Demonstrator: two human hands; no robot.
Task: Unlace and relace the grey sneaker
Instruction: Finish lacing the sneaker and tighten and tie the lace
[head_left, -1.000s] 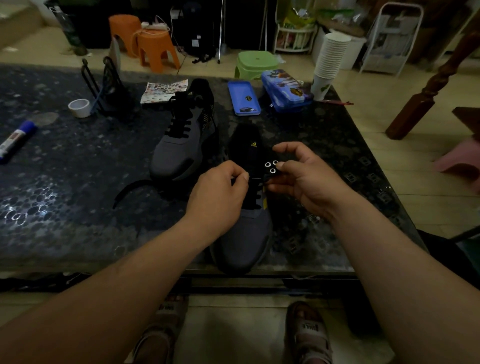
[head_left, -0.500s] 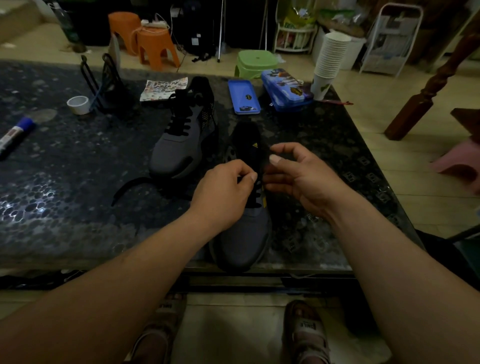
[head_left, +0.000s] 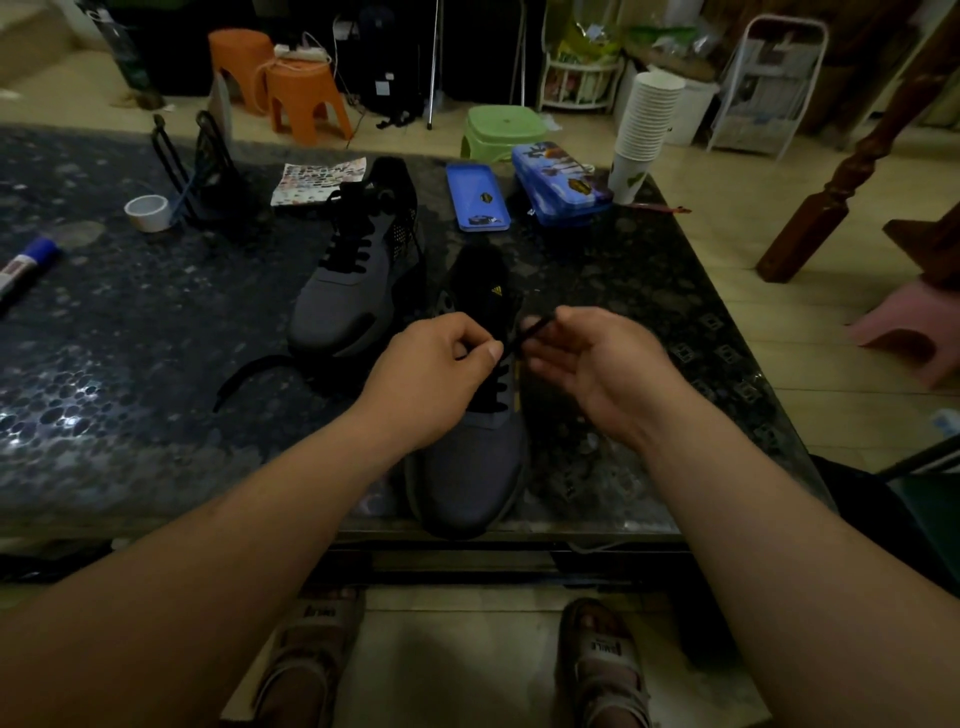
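**Two hands on one lace, over the near shoe**

Both hands meet above the tongue of the grey sneaker (head_left: 467, 467), almost touching. The left hand (head_left: 436, 379) is curled, knuckles up, and pinches the black lace (head_left: 532, 335) between thumb and forefinger. The right hand (head_left: 592, 364) lies palm up just beside it. Its thumb and forefinger nip the same strand a little higher, and its other fingers are loosely bent. The short length of lace between the hands runs slanting up to the right.

The grey sneaker stands on the bench (head_left: 130, 312) with its toe at the near edge, pointing to the person, and its heel away. Black lacing crosses its lower eyelets below the hands.

A second sneaker (head_left: 343, 301), fully laced, stands just to the left and further back. A black strip (head_left: 249, 374) curves over the bench below it; which shoe it belongs to I cannot tell.

Further off on the bench are:
- a roll of white tape (head_left: 148, 212) and a black wire stand (head_left: 197, 171)
- a marker (head_left: 26, 262) at the left edge
- a printed sheet (head_left: 317, 182)
- a blue tin lid (head_left: 478, 196) beside a blue picture tin (head_left: 561, 184)
- a stack of paper cups (head_left: 644, 130) at the far right corner

On the floor behind the bench stand two orange stools (head_left: 306, 98) and a green stool (head_left: 504, 130). Under the near edge of the bench two sandalled feet (head_left: 602, 665) show.
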